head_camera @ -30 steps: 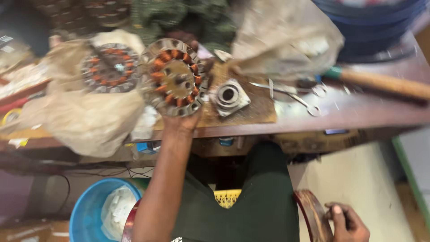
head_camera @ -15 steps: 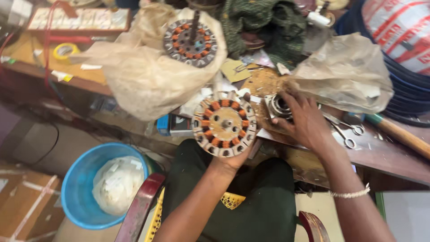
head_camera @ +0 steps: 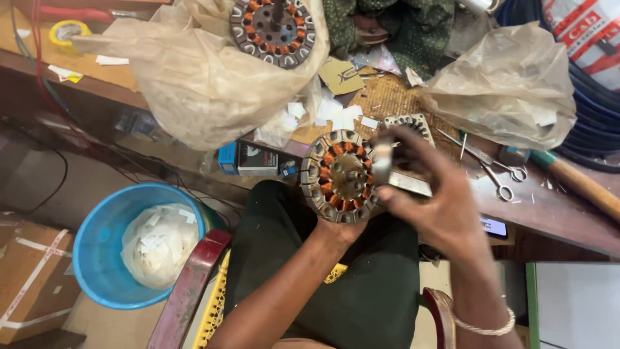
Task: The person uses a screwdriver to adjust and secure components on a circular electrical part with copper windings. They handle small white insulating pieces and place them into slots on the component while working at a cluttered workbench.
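- While the workbench (head_camera: 555,213) is crowded along its near edge, a round motor stator (head_camera: 340,176) is held just off that edge, above the lap, where open room is left between bench and body.
- It is cupped from below and behind by the left hand (head_camera: 340,227), fingers closed around its rim.
- A small metal part (head_camera: 382,163) is pinched against the stator's face by the right hand (head_camera: 434,200), thumb and fingers pressed together on it.
- Copper-coloured windings are seen ringed around the stator's grey slotted core, with a short shaft at the centre.
- Room to the right is narrowed by scissors (head_camera: 497,169) and a wooden handle (head_camera: 581,184) lying on the bench.
- Behind, a second stator (head_camera: 272,29) is rested on a crumpled plastic bag (head_camera: 200,84).
- Below left, a blue bucket (head_camera: 103,258) is stood on the floor, well apart from the hands.
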